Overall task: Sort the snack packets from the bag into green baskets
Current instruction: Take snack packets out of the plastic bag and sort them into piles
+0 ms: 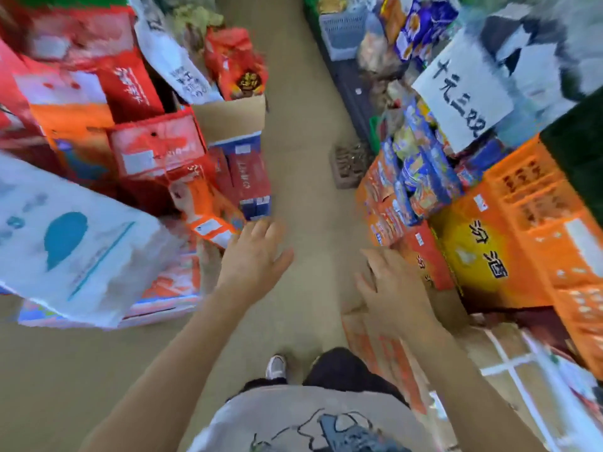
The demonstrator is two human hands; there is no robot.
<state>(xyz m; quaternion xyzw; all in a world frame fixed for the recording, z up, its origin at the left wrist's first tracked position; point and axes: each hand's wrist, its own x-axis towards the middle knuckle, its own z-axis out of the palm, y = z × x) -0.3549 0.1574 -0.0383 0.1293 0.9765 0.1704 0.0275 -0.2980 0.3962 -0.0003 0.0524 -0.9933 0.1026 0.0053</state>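
Two bare hands out in front, both spread with fingers apart, gripping nothing: left hand [253,252] and right hand [390,282] hanging over the beige floor [303,164] of a narrow aisle, well apart from each other. No snack bag or green basket told apart with any certainty in the blur; loose blue and yellow snack packets [421,171] heaped ahead and to the right of the right hand, beyond its fingertips. Just beside the left hand's fingertips, an orange and white carton [208,220], tilted, with red cardboard boxes [156,148] stacked beyond it. Further left of that hand, a large white plastic sack with a blue shape printed on it [68,246], lying over flat printed boxes. Close to the right hand's outer edge, a red and yellow cardboard box with dark characters [479,259]; beyond that, an orange plastic crate [535,197]. Above the packets, a white paper sign with handwritten black characters [461,89]. Far ahead up the aisle, a grey slatted plastic basket [344,31]. Below the hands, a light printed shirt [310,419], dark trousers and one white shoe [275,367] on the floor. Much of the view smeared by motion
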